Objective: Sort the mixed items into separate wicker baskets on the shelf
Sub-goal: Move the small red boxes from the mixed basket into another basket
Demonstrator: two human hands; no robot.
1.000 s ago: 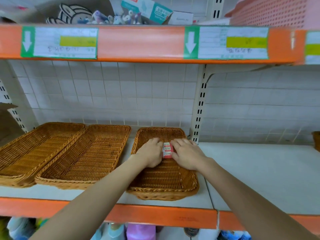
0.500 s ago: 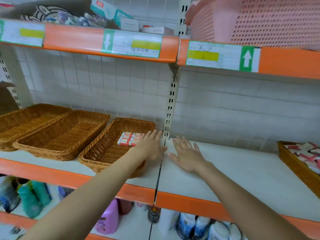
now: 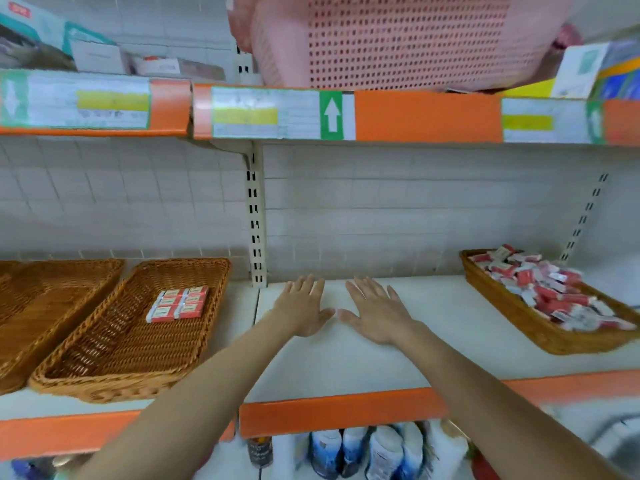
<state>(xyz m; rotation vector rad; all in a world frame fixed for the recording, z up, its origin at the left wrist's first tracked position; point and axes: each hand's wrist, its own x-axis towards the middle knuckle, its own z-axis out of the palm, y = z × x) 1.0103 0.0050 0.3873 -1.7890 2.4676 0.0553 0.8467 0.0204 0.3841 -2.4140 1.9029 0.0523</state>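
We had let go of the red-and-white packets (image 3: 178,303), now stacked in the wicker basket (image 3: 114,358) left of our left hand (image 3: 302,311). Both hands, left and right hand (image 3: 377,315), were spread flat and empty, heading toward the mixed pile (image 3: 550,289) at far right.

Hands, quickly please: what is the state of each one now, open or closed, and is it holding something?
Left hand: open, fingers straight and spread, holding nothing.
Right hand: open, fingers straight and spread, holding nothing.

White shelf (image 3: 415,362) with wicker baskets (image 3: 131,344)
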